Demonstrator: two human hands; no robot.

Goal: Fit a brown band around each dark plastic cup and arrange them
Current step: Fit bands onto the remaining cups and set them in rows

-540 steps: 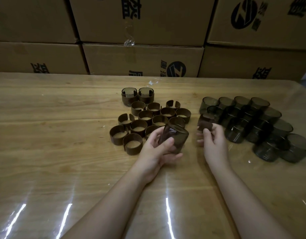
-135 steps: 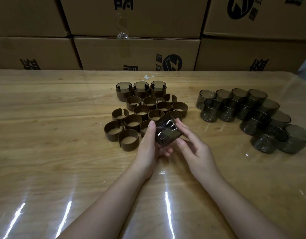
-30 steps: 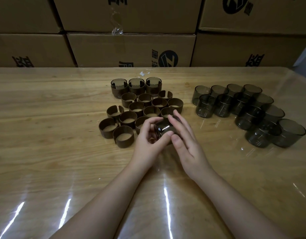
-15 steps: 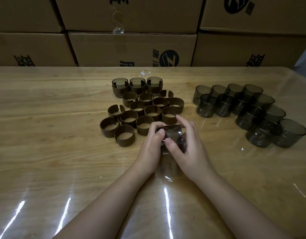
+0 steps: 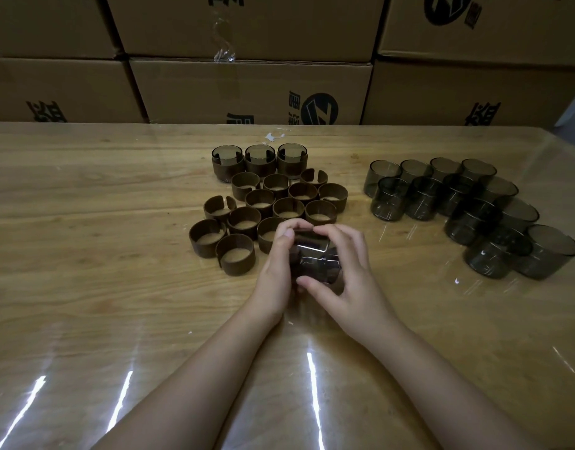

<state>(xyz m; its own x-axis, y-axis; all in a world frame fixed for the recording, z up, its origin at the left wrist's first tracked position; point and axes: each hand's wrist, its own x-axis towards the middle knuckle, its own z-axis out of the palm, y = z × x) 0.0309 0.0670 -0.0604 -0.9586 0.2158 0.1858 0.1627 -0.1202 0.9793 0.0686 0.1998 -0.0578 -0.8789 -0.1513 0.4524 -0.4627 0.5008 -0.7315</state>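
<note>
My left hand (image 5: 278, 271) and my right hand (image 5: 351, 280) both grip one dark plastic cup (image 5: 315, 259) just above the table, with a brown band around its lower part, mostly hidden by my fingers. Several loose brown bands (image 5: 266, 206) lie in a cluster just beyond my hands. Three banded cups (image 5: 259, 160) stand in a row behind that cluster. Several bare dark cups (image 5: 458, 203) are grouped at the right.
The wooden table (image 5: 85, 254) has a glossy clear cover. Stacked cardboard boxes (image 5: 247, 86) form a wall along its far edge. A small scrap of tape (image 5: 273, 136) lies near the far edge.
Both hands have drawn the cup slightly toward me and closed tighter around it. The row of banded cups has grown from two to three since the oldest frame.
</note>
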